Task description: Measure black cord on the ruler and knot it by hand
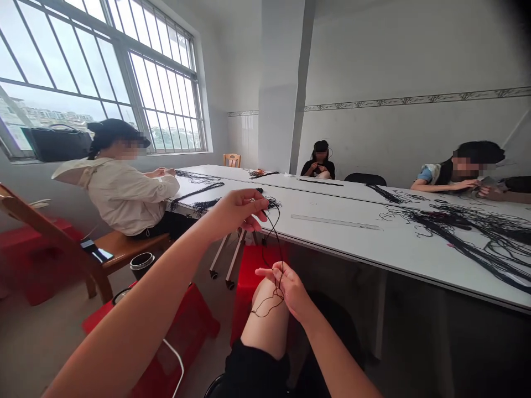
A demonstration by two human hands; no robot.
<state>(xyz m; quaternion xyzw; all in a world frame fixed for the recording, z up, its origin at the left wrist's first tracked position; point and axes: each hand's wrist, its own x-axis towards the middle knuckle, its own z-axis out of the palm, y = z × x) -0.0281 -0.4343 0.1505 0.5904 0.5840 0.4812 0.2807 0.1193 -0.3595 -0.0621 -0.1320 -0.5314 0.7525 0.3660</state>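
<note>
A thin dark cord runs in a narrow loop between my two hands, above my knee. At its upper end my left hand pinches it, in front of the table's near edge. Lower and to the right, my right hand is closed on the same cord, with its loose ends hanging over my thigh. Part of the cord is hidden behind the fingers of both hands.
On the white table lie a clear ruler and a large heap of black cords. Co-workers sit left, far and right. Left of my leg are a red stool, a black cup and a wooden chair with a phone.
</note>
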